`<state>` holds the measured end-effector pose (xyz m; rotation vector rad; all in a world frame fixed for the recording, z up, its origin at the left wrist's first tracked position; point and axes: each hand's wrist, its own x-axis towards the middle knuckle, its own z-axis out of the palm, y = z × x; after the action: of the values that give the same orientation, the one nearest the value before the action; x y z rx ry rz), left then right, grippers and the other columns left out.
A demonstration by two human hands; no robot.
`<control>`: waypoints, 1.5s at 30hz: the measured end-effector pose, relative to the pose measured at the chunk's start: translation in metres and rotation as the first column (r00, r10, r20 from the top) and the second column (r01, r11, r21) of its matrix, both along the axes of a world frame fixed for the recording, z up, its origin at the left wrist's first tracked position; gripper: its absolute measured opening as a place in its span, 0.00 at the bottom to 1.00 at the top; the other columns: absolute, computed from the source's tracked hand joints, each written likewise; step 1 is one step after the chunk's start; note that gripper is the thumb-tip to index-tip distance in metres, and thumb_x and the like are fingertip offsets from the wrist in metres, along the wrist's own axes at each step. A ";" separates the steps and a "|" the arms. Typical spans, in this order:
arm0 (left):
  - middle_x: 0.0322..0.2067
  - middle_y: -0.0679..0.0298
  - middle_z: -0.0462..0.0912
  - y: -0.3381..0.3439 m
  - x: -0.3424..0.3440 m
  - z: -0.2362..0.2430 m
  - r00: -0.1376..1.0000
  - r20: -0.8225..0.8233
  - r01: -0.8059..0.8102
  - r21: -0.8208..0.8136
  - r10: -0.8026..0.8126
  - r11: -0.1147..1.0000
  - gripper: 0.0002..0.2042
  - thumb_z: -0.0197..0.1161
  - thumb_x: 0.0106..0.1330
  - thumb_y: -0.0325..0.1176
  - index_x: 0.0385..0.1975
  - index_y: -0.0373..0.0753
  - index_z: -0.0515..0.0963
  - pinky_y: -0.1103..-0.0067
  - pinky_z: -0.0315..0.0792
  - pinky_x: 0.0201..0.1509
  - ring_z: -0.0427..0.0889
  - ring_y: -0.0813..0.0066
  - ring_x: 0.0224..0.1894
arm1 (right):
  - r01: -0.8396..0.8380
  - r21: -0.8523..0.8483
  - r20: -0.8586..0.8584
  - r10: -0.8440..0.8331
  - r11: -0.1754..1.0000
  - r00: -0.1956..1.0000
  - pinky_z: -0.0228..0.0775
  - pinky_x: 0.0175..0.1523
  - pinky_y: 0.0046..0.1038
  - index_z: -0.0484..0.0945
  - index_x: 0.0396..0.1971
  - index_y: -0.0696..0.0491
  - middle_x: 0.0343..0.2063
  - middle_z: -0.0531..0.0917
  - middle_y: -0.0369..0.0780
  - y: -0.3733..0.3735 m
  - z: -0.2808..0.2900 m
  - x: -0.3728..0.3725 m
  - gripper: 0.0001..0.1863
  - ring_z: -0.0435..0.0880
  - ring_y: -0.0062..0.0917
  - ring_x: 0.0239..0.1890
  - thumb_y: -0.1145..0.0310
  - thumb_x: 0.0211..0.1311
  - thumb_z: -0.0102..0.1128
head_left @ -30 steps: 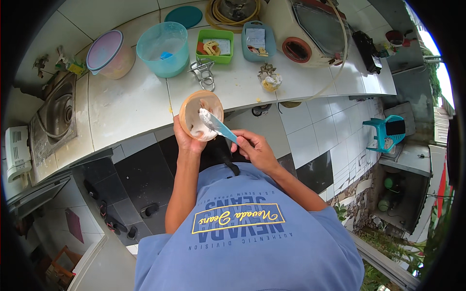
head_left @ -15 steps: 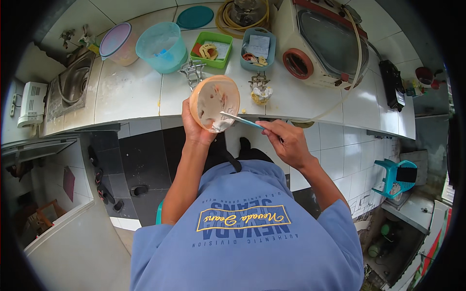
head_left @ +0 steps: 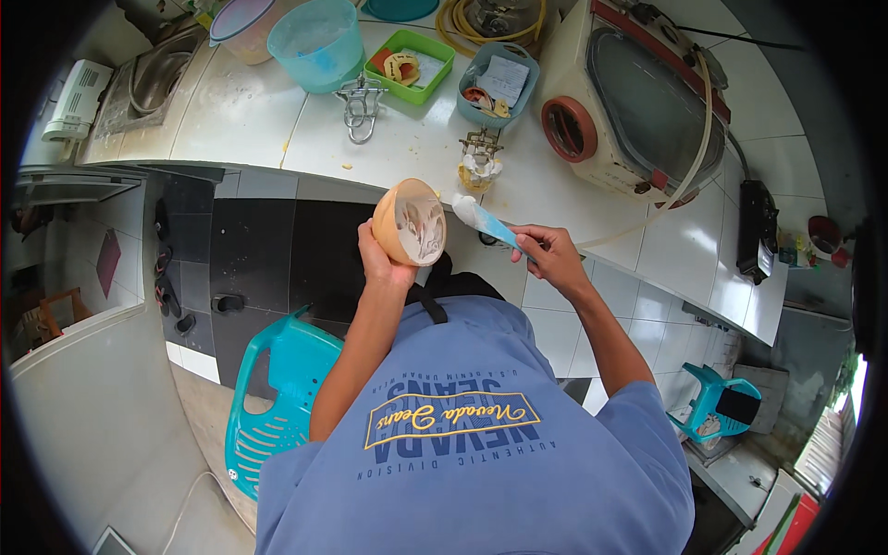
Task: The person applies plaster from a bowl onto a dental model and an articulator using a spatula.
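My left hand holds an orange mixing bowl, tilted, with pale paste smeared inside. My right hand grips a light blue spatula; a lump of white paste sits on its blade, just outside the bowl's right side. Beyond the blade on the white counter stands a metal articulator with white and yellow material on it. A bare metal articulator lies farther left, before a green tray holding dental casts.
A blue bowl, a lidded tub, a grey-blue basket and a boxy machine with a hose line the counter. A sink is at left, turquoise chairs stand behind me and at right, a black power unit is at right.
The spatula came out of the bowl to its right, carrying paste toward the articulator. The bowl turned and moved a little. The view shifted, bringing the turquoise chair at lower left into sight.
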<state>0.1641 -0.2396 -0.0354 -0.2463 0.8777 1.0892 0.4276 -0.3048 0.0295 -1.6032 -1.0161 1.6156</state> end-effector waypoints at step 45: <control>0.60 0.54 0.75 -0.024 0.001 -0.026 0.991 0.134 -0.017 -0.063 0.025 0.998 0.27 0.38 0.68 0.44 0.63 0.42 0.73 0.49 0.71 0.63 0.75 0.52 0.61 | -0.505 0.495 0.831 -0.214 0.707 0.514 0.73 0.29 0.31 0.83 0.53 0.46 0.29 0.82 0.37 0.042 -0.022 0.016 0.22 0.81 0.29 0.24 0.78 0.57 0.64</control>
<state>0.1646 -0.2631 -0.0614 -0.3768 0.7896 1.0535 0.4439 -0.2630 0.0072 -1.7111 -2.0399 0.2042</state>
